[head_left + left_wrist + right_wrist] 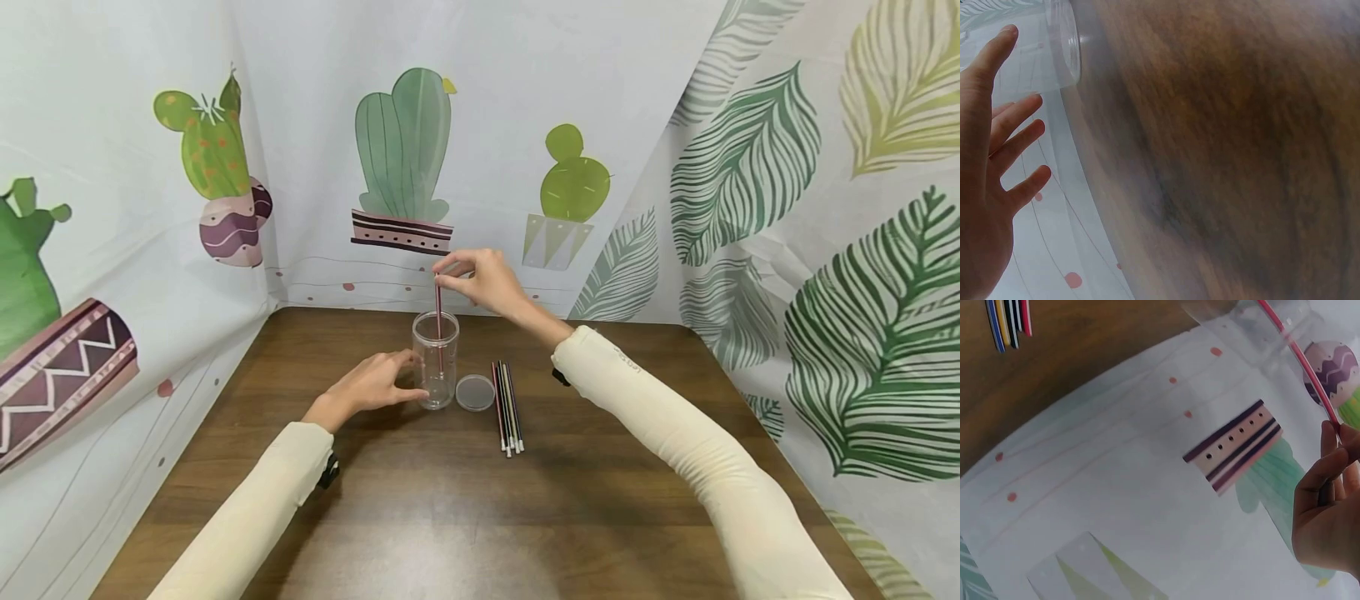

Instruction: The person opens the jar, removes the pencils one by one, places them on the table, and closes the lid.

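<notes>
A clear, open-topped jar point(437, 398) stands upright on the table. My right hand point(489, 282) pinches the top of a slim red pencil point(439, 302) above it; the pencil's lower part is inside the jar, roughly upright. In the right wrist view, thumb and fingertips meet at the pencil's end point(1314, 378). At the jar's left side is my left hand point(377, 381), thumb and fingers spread around it. The left wrist view shows those fingers point(1019, 144) fairly straight; whether they touch the jar I cannot tell.
To the jar's right lies a round clear lid point(476, 393). Beyond it, several dark and coloured pencils point(507, 408) with white ends lie side by side on the brown wooden table point(420, 517). A curtain point(495, 167) printed with cacti and leaves hangs behind the table and at its sides.
</notes>
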The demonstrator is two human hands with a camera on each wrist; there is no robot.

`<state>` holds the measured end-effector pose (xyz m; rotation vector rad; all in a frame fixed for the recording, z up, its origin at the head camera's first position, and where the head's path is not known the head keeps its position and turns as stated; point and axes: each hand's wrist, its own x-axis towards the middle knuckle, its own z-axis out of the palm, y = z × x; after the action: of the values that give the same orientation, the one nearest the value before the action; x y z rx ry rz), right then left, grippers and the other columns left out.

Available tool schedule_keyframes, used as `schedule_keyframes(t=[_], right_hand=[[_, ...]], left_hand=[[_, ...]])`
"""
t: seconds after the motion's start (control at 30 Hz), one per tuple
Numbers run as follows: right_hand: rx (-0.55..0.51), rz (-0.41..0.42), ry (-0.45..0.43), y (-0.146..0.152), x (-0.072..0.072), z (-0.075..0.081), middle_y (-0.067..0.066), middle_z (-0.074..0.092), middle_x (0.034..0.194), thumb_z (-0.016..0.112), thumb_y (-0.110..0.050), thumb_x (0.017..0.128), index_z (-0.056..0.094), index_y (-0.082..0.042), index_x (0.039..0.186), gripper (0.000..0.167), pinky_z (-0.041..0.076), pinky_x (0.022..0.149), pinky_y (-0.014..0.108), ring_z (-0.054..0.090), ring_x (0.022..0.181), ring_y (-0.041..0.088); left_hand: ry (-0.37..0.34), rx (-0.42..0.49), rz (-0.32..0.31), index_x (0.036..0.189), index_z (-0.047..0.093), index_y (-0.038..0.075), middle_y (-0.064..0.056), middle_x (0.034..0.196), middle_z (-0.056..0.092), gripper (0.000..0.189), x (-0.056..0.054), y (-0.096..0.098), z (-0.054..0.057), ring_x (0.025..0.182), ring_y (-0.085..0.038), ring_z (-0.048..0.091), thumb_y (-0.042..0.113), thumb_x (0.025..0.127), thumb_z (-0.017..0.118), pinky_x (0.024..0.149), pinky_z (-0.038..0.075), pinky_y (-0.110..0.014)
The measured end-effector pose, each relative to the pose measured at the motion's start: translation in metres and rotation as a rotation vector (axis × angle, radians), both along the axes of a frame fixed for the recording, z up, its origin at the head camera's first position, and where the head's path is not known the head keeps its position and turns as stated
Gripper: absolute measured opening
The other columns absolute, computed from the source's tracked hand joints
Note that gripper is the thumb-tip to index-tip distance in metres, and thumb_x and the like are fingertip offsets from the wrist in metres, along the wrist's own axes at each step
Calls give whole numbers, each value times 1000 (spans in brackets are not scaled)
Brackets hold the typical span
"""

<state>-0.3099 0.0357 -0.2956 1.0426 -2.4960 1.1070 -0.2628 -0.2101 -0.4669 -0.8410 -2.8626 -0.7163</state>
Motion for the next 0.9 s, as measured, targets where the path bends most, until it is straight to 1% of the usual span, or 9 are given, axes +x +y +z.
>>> schedule_keyframes(t=[0.1, 0.27, 0.33, 0.4, 0.53, 0.6, 0.7, 0.83, 0.9], right_hand=[[-19, -4, 14, 3, -2, 10, 2, 81, 95, 78, -21, 95, 80, -17, 109, 14, 44, 41, 25, 58, 43, 19], [-34, 0, 20, 6, -3, 27, 2, 81, 95, 77, -22, 97, 80, -16, 110, 16, 42, 41, 25, 60, 47, 34], [-36, -1, 19, 7, -3, 33, 2, 81, 96, 77, -23, 97, 80, -15, 111, 17, 42, 41, 24, 60, 48, 37], [-43, -2, 13, 8, -2, 40, 3, 81, 97, 77, -22, 97, 79, -14, 112, 17, 41, 41, 24, 59, 47, 35], [-70, 0, 3, 12, -2, 51, 4, 80, 96, 77, -21, 97, 80, -14, 112, 17, 41, 41, 24, 54, 43, 24], [-92, -3, -2, 15, -3, 55, 4, 80, 96, 78, -21, 96, 80, -15, 112, 17, 41, 41, 24, 53, 42, 21], [-122, -14, -6, 20, -5, 62, 4, 80, 97, 78, -20, 96, 80, -15, 111, 17, 41, 41, 25, 53, 42, 21], [-149, -48, -2, 28, -7, 70, 2, 80, 96, 78, -25, 96, 80, -18, 111, 17, 42, 43, 26, 53, 44, 24], [-154, -72, 11, 32, -8, 74, 0, 80, 95, 79, -28, 95, 80, -19, 110, 18, 42, 43, 26, 55, 46, 29]], left_hand=[[3, -3, 3, 130, 62, 13, -10, 132, 71, 64, 0, 0, 1, 124, -27, 66, 53, 85, 83, 106, 52, -47], [-4, -3, 3, 131, 61, 13, -11, 133, 70, 65, 1, 0, 2, 124, -29, 66, 55, 86, 82, 106, 52, -48], [-12, -6, 5, 131, 61, 13, -11, 134, 69, 66, 1, 0, 2, 125, -29, 65, 56, 86, 81, 106, 52, -49], [-17, -7, 8, 131, 61, 14, -11, 135, 69, 66, 2, -1, 2, 125, -29, 65, 57, 86, 81, 106, 52, -49], [-13, -5, 10, 131, 61, 15, -11, 135, 69, 65, 2, -1, 1, 125, -29, 65, 57, 85, 81, 106, 52, -49], [-11, -1, 10, 131, 61, 15, -12, 135, 69, 65, 2, -1, 0, 125, -29, 65, 57, 85, 81, 106, 52, -50], [-8, -3, 13, 130, 61, 16, -11, 135, 69, 64, 2, 0, 0, 125, -29, 65, 57, 85, 81, 106, 52, -49], [-6, -2, 13, 131, 61, 16, -11, 135, 69, 63, 2, 0, 0, 125, -29, 65, 56, 86, 81, 106, 52, -50], [-4, 1, 10, 131, 61, 15, -11, 135, 69, 63, 2, -1, 0, 125, -30, 65, 55, 86, 82, 106, 52, -50]])
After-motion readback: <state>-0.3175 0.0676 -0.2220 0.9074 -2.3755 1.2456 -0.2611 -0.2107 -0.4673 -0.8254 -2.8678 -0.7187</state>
